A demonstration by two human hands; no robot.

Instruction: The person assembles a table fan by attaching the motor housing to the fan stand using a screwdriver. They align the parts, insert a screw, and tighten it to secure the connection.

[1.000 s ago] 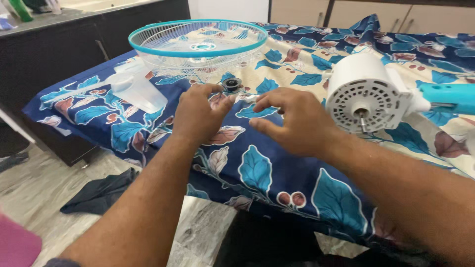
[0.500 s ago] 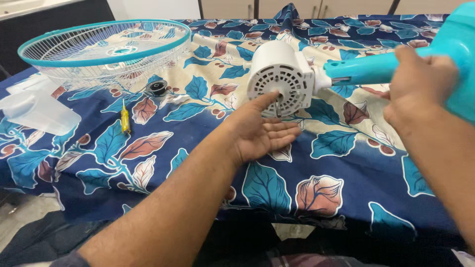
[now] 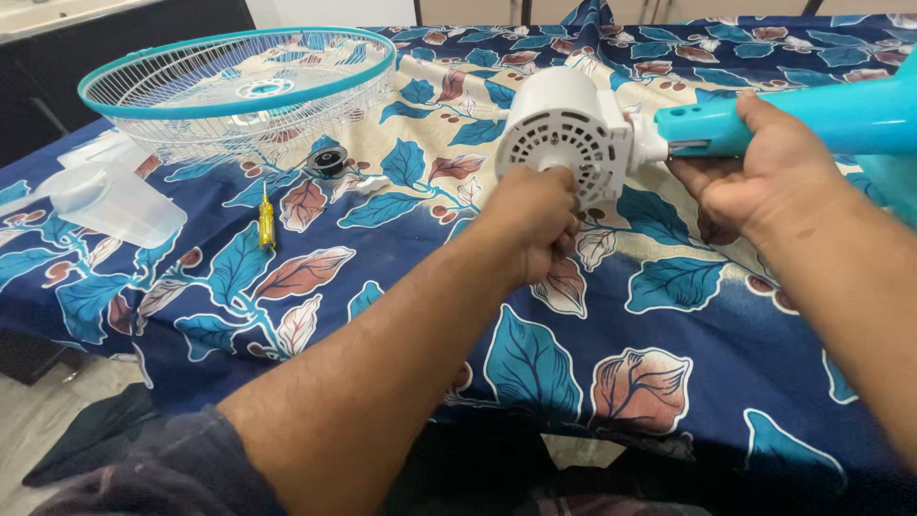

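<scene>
A white fan motor housing (image 3: 564, 129) lies on its side on the flowered cloth, joined to a turquoise stand neck (image 3: 812, 119). My left hand (image 3: 531, 222) is closed at the front of the housing, fingers curled around its shaft, which the hand hides. My right hand (image 3: 755, 177) grips the turquoise neck from below, just behind the housing.
A turquoise-rimmed wire fan guard (image 3: 239, 91) lies at the back left. A black round cap (image 3: 328, 160), a small yellow screwdriver (image 3: 266, 225) and clear plastic fan blades (image 3: 110, 201) lie on the blue flowered cloth (image 3: 401, 315). The table edge runs along the front.
My left hand has gone from open palm under the housing to closed on its front shaft. My right hand has shifted along the neck toward the housing, now gripping from below.
</scene>
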